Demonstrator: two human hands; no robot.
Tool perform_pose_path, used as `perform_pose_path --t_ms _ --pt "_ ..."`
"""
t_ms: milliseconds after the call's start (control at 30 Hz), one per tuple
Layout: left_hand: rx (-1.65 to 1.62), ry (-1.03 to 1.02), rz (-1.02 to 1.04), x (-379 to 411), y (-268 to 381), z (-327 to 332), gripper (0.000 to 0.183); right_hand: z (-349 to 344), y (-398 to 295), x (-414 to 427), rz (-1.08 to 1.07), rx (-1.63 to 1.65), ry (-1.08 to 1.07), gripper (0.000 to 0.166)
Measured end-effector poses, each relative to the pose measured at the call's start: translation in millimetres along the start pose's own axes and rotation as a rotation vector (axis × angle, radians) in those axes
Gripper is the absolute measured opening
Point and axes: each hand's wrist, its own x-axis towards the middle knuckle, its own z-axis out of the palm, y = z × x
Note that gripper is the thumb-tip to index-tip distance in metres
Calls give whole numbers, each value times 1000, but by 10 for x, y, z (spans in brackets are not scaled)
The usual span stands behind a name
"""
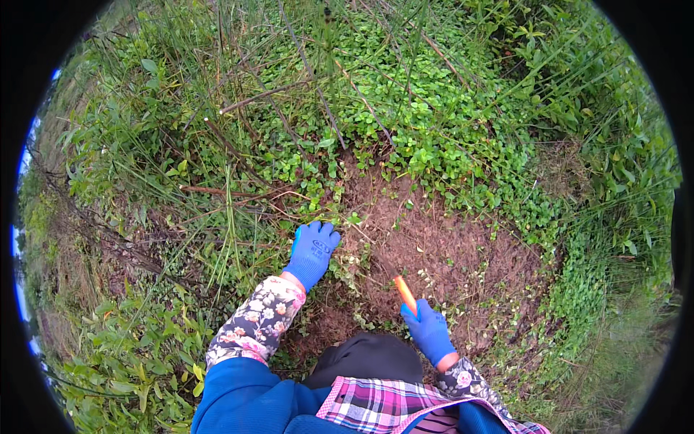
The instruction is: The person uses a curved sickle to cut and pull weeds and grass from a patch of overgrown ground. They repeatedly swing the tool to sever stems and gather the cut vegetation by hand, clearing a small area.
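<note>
My left hand [313,252], in a blue work glove, reaches into low green plants and thin stems at the edge of a bare patch of soil [466,255]. Its fingertips are partly hidden among the leaves, and whether they grip anything does not show. My right hand [428,328], also in a blue glove, is closed around the orange handle [405,294] of a tool. The tool's far end points up and left over the soil and is hard to make out. Small uprooted sprigs lie around it.
Dense green ground cover [434,135] borders the soil above. Cut woody stems [265,96] slant across the grass at upper left. Leafy shrubs [135,358] stand at lower left, and tall grass rises on the right. My dark-clothed knee [368,358] is close to the soil.
</note>
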Motion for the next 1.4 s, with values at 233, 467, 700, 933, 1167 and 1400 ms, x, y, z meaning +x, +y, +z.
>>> perform_pose_path --t_ms 233,467,700,933,1167,1400 --pt "19 55 -18 33 8 58 38 -425 -793 1632 -59 35 90 41" --pt "69 15 -9 94 26 -35 35 157 -782 2119 -104 -81 47 41" --pt "10 -164 -32 -503 -183 -243 54 84 412 174 54 -96 -67 39" --pt "20 -104 -110 -754 -265 46 46 -269 -197 844 -71 -2 51 38" --pt "23 -99 -99 -701 -226 71 46 154 -1081 2208 -304 -180 137 36" --pt "71 -108 -105 -952 -458 319 45 -8 272 892 -240 -316 64 31"
